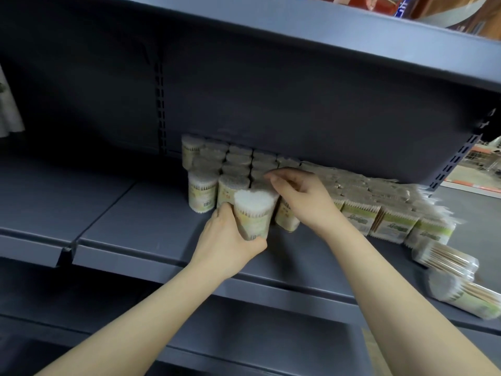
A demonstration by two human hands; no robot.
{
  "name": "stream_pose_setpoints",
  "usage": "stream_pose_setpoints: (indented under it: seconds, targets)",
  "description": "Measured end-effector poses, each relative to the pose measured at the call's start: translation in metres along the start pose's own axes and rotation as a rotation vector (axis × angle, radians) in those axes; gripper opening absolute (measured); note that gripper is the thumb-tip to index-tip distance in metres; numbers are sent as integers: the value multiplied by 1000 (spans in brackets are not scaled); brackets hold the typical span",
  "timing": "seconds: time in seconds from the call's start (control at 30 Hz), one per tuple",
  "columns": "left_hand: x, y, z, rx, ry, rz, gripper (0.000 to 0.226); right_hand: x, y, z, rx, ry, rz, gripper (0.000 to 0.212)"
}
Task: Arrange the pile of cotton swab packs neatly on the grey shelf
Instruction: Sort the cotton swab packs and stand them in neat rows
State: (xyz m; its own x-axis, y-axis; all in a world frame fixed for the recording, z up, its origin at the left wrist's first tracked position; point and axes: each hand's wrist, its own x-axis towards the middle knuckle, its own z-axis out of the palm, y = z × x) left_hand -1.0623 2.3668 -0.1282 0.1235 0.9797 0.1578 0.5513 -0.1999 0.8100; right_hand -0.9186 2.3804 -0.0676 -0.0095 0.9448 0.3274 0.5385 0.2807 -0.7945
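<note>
Gripping an upright cotton swab pack point(253, 214) at the grey shelf point(141, 226) front, the left hand point(230, 240) held it beside the standing rows point(230, 164), while the right hand point(301, 196) rested curled fingers on a neighbouring pack point(287, 222).

A single head-worn wide-angle camera looks forward and down, close in, at the grey shelf point(151, 226), whose front edge runs across the lower frame. The upper shelf point(325, 31) overhangs along the top edge, and both forearms reach in from the bottom. No second view shares the scene.
</note>
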Motion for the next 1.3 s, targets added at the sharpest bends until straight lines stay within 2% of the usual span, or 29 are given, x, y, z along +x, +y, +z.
stream_pose_setpoints:
  seconds: [0.17, 0.3, 0.47, 0.97, 1.3]
  targets:
    - [0, -13, -16, 81, 48, -33, 63, 6, 4, 13, -93, 24, 13, 20]
    - [1, -25, -29, 149, 68, -78, 57, 12, 7, 27, -160, 38, 41, 23]
    - [2, -40, -44, 180, 89, -109, 52, 15, 5, 45, -376, -3, 5, 35]
    - [21, -70, -75, 233, 124, -195, 48, 38, -3, 78, -462, 20, -49, 42]
    - [35, -80, -85, 235, 83, -170, 52, 55, -2, 91, -509, 14, -9, 39]
